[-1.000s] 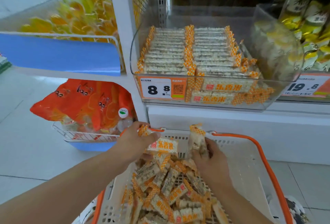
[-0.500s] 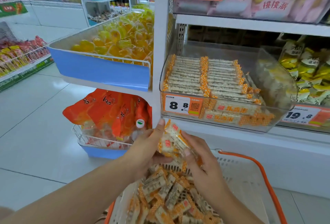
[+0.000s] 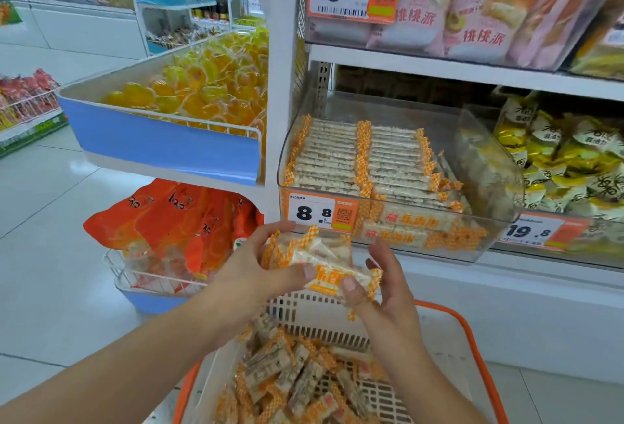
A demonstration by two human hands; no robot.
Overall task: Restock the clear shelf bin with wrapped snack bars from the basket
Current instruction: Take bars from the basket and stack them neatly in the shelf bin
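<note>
Entry: handful of wrapped snack bars [image 3: 320,263], in transit between basket and bin.

Hands: I have the left hand [image 3: 250,271] and right hand [image 3: 385,292] close together above the basket [image 3: 472,339]. The left has thumb and fingers curled round the bundle's left end; the right pinches the right end with its thumb on top.

Location: the bundle hangs just below and in front of the clear shelf bin [image 3: 483,244], near the 8.8 price tag [image 3: 320,212]. It is not yet over the bin's front lip.

Risks, as I judge them:
- Slick film wrappers — a bar could slide out of the loose stack while I lift it, and fall back into the basket or onto the floor [image 3: 50,221].
- The bundle looks fanned, not squared; it may catch on the bin's front wall.
- Dropped in crooked, it could disturb the neat rows already inside.

Appearance of item: pale puffed-grain bars in clear wrap, with orange-and-white checked crimped ends and an orange printed label. I cannot tell how many are held. More of the same lie heaped loose in the basket; the bin holds two tidy rows with space at the back.
</note>
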